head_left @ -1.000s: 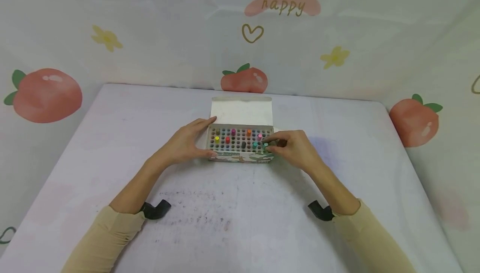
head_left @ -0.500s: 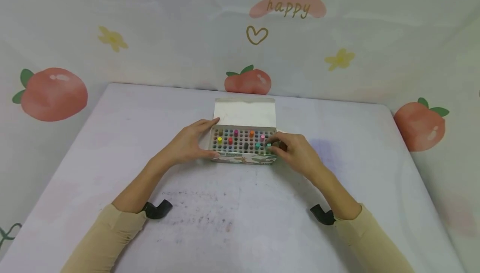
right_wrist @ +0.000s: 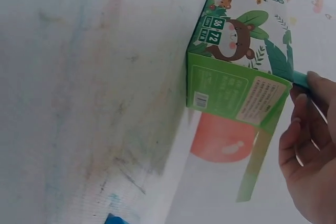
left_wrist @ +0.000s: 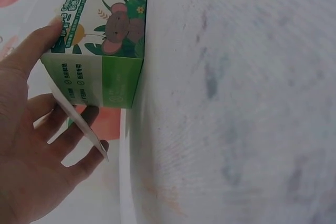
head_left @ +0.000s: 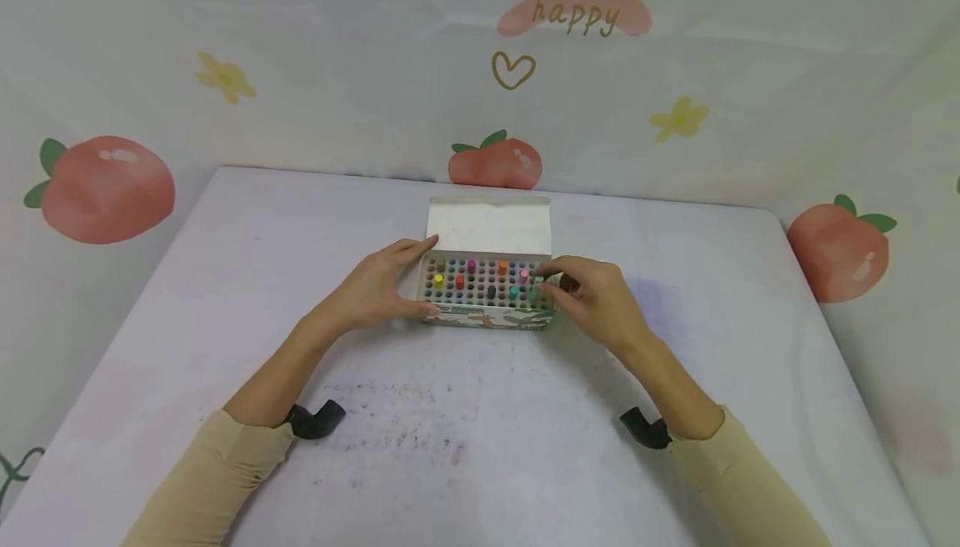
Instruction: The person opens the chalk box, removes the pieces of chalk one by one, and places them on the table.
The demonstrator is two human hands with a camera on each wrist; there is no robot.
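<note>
A chalk box (head_left: 487, 321) with animal pictures on its front stands on the table, its white lid (head_left: 490, 227) raised at the back. Inside is a grid of holes, where several coloured sticks stand up higher than the rest. My left hand (head_left: 372, 288) holds the box's left end, thumb at the front edge; in the left wrist view its fingers (left_wrist: 79, 135) lie behind a side flap. Over the right end, my right hand (head_left: 596, 293) pinches a teal chalk stick (head_left: 538, 283) between thumb and fingertips. That stick (right_wrist: 301, 79) shows at the box's top edge in the right wrist view.
The white table (head_left: 480, 464) carries smudges and a blue-purple stain (head_left: 652, 305) on the right. A cloth backdrop (head_left: 360, 80) with peaches and flowers rises behind it. A small blue object (right_wrist: 114, 220) shows at the bottom of the right wrist view.
The right hand has lifted slightly, and the teal chalk stick stands higher out of the box. The left hand stays at the box's left end. The head view has shifted slightly.
</note>
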